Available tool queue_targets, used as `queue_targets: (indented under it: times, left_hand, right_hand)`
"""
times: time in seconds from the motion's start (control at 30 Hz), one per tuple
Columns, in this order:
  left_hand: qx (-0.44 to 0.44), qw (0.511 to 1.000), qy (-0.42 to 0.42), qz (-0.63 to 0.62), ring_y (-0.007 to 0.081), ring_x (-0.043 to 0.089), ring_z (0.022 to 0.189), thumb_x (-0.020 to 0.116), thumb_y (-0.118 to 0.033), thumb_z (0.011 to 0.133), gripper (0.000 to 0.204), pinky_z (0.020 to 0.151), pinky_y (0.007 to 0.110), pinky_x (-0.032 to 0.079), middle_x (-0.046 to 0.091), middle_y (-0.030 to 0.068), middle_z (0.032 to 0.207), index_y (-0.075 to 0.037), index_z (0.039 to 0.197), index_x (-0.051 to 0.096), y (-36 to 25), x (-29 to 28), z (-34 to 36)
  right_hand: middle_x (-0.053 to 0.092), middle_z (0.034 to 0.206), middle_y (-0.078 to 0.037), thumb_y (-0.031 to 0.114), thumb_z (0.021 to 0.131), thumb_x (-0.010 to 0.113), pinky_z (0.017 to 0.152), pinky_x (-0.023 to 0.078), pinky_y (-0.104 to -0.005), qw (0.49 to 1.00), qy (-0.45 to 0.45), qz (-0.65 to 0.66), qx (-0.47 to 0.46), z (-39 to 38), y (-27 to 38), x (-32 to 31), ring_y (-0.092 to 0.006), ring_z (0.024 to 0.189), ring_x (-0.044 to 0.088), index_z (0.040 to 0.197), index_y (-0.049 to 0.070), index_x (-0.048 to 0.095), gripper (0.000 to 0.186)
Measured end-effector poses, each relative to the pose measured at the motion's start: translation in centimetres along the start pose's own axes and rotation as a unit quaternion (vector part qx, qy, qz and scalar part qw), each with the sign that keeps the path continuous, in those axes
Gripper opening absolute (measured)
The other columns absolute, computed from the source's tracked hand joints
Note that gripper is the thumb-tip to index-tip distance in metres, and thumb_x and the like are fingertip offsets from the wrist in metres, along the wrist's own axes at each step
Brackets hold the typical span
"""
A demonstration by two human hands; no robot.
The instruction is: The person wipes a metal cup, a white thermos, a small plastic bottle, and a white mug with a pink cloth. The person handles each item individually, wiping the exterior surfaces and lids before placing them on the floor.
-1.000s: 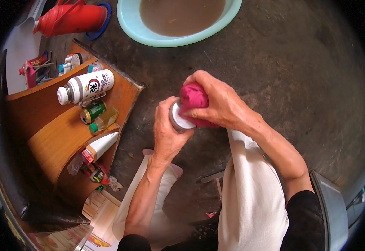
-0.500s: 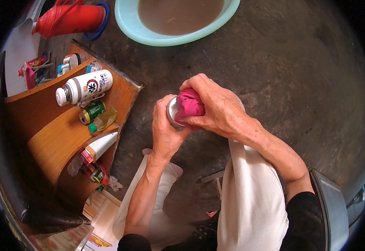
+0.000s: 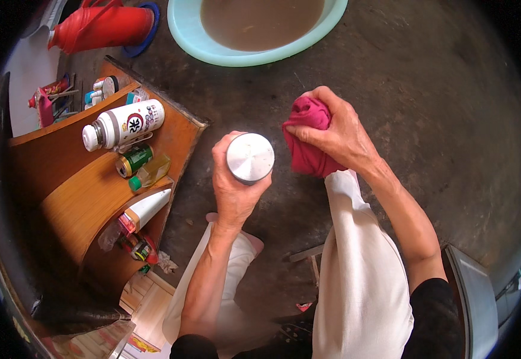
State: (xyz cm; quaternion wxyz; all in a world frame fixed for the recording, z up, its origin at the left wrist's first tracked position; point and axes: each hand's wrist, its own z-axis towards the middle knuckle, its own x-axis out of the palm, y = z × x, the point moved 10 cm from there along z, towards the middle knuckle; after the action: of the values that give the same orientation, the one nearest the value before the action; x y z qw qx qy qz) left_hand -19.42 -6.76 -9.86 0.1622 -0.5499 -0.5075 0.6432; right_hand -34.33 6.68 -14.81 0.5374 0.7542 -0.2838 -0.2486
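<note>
My left hand [image 3: 234,185] is wrapped round a cylindrical container with a flat, shiny silver end [image 3: 250,157] facing up at me. Its sides are mostly hidden by my fingers, so its exact kind cannot be made out. To the right, my right hand [image 3: 343,133] grips a bunched magenta cloth [image 3: 308,143], part of which hangs below the fingers. A gap separates the cloth from the container. Both hands are held above the dark floor, over my lap.
A pale green basin [image 3: 254,58] of brownish water stands ahead. On the left, a wooden shelf unit [image 3: 179,128] bears a white thermos flask [image 3: 126,124], a green can [image 3: 135,158] and a small bottle [image 3: 151,173]. A red vacuum jug [image 3: 102,29] stands beyond.
The magenta cloth has come off the container's silver end. My right hand has carried it to the right, while my left hand keeps hold of the container, its end now turned more upward.
</note>
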Motion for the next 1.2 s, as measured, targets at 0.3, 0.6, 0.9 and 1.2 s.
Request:
queue_targets:
  times: [0.3,0.6,0.9,1.2]
  left_hand:
    - [0.009,1.000,0.001,0.009,0.0227,0.055,0.119,0.084,0.004,0.063,0.087,0.103,0.038,0.045,0.054,0.0083,0.130,-0.011,0.137,0.040,0.0,-0.2,0.3]
    - [0.046,0.997,-0.012,0.060,0.0248,0.056,0.119,0.085,0.003,0.061,0.085,0.104,0.039,0.045,0.055,0.0095,0.127,-0.010,0.134,0.043,-1.2,-0.2,0.1]
    - [0.000,0.999,-0.033,0.027,0.0288,0.058,0.115,0.081,0.005,0.062,0.076,0.099,0.040,0.047,0.056,0.0135,0.123,-0.007,0.129,0.046,-0.1,-0.7,0.0]
    - [-0.030,0.999,-0.023,-0.005,0.0290,0.058,0.115,0.079,0.005,0.063,0.075,0.099,0.040,0.047,0.056,0.0138,0.123,-0.007,0.130,0.046,0.2,-0.6,-0.1]
  right_hand:
    - [0.065,0.103,-0.011,0.021,0.072,0.087,0.088,0.055,-0.0377,0.996,0.077,0.006,-0.052,-1.9,3.2,3.2,-0.0255,0.098,0.065,0.115,0.005,0.056,0.055]
    - [0.067,0.101,-0.013,0.018,0.074,0.083,0.087,0.055,-0.0398,0.998,0.068,-0.004,-0.008,-1.3,2.7,3.3,-0.0291,0.096,0.068,0.114,0.005,0.055,0.050]
    - [0.069,0.096,-0.017,0.018,0.073,0.081,0.079,0.056,-0.0397,0.994,0.106,0.000,-0.038,-1.6,3.4,4.3,-0.0310,0.091,0.070,0.109,0.002,0.056,0.047]
    - [0.067,0.099,-0.012,0.018,0.073,0.079,0.085,0.055,-0.0377,0.990,0.133,0.051,-0.008,-1.7,2.6,4.7,-0.0246,0.093,0.067,0.111,0.005,0.058,0.045]
